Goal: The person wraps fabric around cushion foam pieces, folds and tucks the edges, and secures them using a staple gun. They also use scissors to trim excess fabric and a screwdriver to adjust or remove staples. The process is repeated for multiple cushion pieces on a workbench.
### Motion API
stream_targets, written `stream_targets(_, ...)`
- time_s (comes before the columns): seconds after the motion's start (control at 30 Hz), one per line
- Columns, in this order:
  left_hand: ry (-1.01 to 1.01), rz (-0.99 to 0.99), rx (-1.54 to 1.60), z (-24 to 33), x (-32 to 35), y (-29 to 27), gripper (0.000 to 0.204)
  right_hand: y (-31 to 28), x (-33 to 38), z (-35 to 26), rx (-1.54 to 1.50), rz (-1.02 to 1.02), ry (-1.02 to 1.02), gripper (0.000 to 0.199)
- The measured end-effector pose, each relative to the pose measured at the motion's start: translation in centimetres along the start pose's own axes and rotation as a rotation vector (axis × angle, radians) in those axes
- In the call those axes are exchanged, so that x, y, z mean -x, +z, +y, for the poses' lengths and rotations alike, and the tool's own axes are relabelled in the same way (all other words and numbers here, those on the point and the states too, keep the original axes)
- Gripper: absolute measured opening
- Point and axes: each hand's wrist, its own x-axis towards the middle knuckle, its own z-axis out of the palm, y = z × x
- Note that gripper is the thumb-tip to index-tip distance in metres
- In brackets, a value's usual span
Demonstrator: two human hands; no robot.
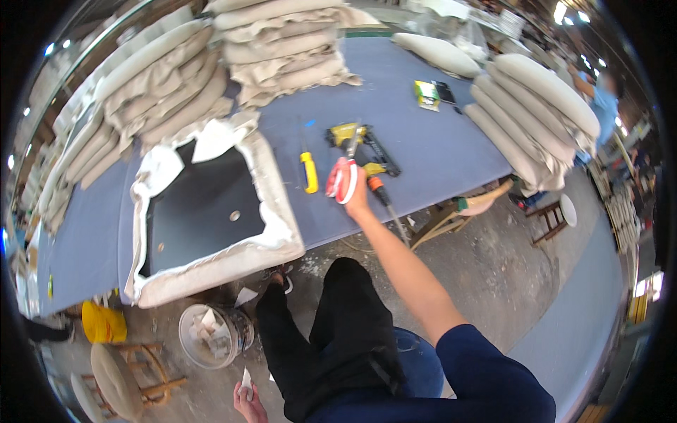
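Observation:
My right hand is closed round the red-and-white handles of a pair of scissors, over the blue-grey table. The blades point away from me, across a yellow-and-black staple gun with an orange-ended hose. Left of the scissors lies a yellow-handled screwdriver. Low down, beside my legs, my left hand pinches a small white scrap, apparently fabric or padding. A beige seat cushion rests upside down on the table, its black underside showing and white lining folded over the edges.
A white bucket with scraps stands on the floor below the cushion. Stacked beige cushions line the table's back and sides. A yellow bucket and wooden chairs are at lower left. A person in blue stands far right.

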Motion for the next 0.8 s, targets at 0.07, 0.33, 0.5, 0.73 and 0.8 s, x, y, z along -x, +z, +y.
stream_targets(0.07,-0.158,0.057,0.258,-1.0,2.1,-1.0,0.036,0.1,0.0,1.2,-0.033,-0.043,-0.010,0.034)
stream_targets(0.33,-0.314,0.328,0.395,-3.0,0.9,1.1,0.049,-7.8,-5.1,1.2,0.139,-0.154,-0.053,0.042)
stream_targets(0.5,-0.181,0.331,0.507,-1.9,-4.4,0.4,0.049,-7.6,-5.2,1.1,0.010,-0.223,0.019,0.041)
stream_targets(0.73,-0.308,0.220,-0.029,1.2,-5.5,0.1,0.077,-13.0,-7.7,2.5,0.109,-0.365,-0.029,0.039)
stream_targets(0.8,-0.222,0.080,-0.312,0.5,-1.9,0.5,0.069,-8.4,-5.2,3.5,0.129,-0.239,-0.047,0.042)
